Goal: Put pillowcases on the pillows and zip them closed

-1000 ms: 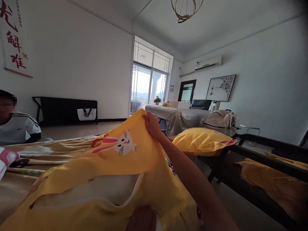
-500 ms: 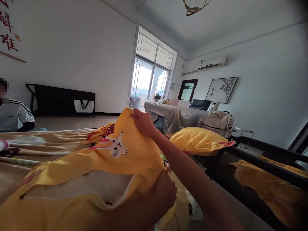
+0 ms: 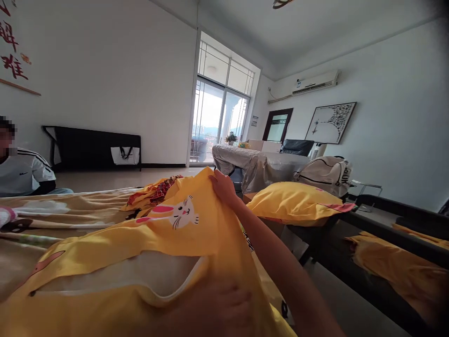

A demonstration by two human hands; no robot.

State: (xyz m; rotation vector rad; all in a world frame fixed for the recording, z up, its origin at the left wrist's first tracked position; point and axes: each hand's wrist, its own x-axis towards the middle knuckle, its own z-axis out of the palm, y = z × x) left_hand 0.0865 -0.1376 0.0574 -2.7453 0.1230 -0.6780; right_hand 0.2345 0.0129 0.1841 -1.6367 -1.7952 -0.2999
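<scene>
A yellow pillowcase (image 3: 150, 238) with a white rabbit print lies across the bed in front of me, a white pillow (image 3: 119, 274) showing through its open side. My right hand (image 3: 221, 186) is stretched out and grips the far top corner of the pillowcase. My left hand (image 3: 224, 306) is at the bottom edge of the view, its fingers pressed on the near end of the pillowcase; whether it grips the cloth is unclear. A second yellow pillow (image 3: 294, 201) lies to the right.
A tan patterned sheet (image 3: 63, 210) covers the bed. A person in a white shirt (image 3: 24, 173) sits at far left. A black bed frame (image 3: 368, 234) runs along the right, with a white backpack (image 3: 326, 173) and a covered table (image 3: 259, 164) behind.
My left hand has dropped from a raised grip on the pillowcase edge to the bottom of the view. My right hand holds the far corner slightly lower and further right.
</scene>
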